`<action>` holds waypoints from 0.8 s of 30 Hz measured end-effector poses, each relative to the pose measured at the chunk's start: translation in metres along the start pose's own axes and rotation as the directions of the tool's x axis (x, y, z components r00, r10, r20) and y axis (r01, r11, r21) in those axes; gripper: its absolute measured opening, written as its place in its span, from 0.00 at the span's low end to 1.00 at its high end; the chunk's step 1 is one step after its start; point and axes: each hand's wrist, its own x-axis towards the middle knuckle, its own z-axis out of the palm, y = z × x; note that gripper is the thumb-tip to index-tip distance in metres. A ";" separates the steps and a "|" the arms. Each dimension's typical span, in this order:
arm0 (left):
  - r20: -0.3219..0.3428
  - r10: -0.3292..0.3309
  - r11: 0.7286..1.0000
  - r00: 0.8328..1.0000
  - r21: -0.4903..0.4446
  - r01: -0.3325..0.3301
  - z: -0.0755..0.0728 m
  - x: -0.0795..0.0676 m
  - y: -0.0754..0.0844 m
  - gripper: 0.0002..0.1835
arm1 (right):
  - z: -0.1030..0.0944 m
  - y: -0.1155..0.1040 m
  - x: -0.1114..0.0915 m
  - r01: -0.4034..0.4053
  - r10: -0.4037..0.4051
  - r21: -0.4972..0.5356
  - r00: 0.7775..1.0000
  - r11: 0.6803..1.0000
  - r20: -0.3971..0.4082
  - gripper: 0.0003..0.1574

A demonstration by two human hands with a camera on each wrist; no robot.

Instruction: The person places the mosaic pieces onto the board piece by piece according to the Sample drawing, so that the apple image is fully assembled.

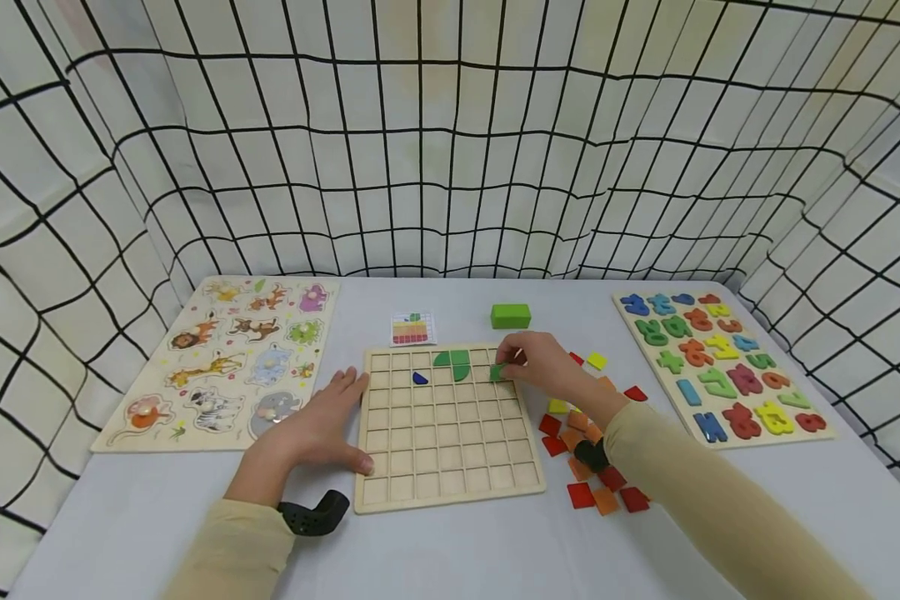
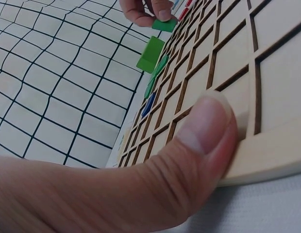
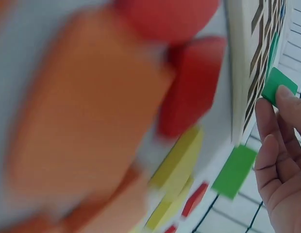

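A wooden grid board [image 1: 450, 433] lies in the middle of the table. My left hand [image 1: 318, 429] rests along its left edge, fingers straight, with the thumb [image 2: 204, 131] on the rim near the front corner. Over the upper right cells, my right hand [image 1: 536, 362] pinches a green square tile [image 3: 278, 86] between thumb and fingers. In the upper rows sit a few green pieces [image 1: 459, 360], a square with rounded pieces beside and below it, and a dark blue rounded piece [image 1: 419, 378]. Behind the board lies a small pattern card [image 1: 412, 329].
Red, orange and yellow tiles [image 1: 581, 495] lie scattered right of the board, partly under the right forearm. A green block [image 1: 511, 316] stands behind it. An animal puzzle [image 1: 225, 367] lies at the left, a number puzzle [image 1: 727, 367] at the right. Black netting [image 1: 420, 150] surrounds the table.
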 end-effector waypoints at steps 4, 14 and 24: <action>0.000 -0.001 1.000 1.000 0.004 0.001 0.003 0.001 -0.001 0.69 | 0.012 -0.014 0.016 -0.030 0.030 0.054 1.000 0.998 0.009 0.04; -0.007 -0.006 1.000 1.000 0.000 0.006 0.003 0.001 -0.001 0.69 | 0.033 -0.046 0.042 0.019 -0.018 -0.010 0.998 1.000 0.059 0.02; -0.007 -0.011 1.000 1.000 0.010 0.011 0.001 0.001 0.000 0.70 | 0.041 -0.056 0.047 0.015 -0.008 -0.103 0.998 0.995 0.061 0.04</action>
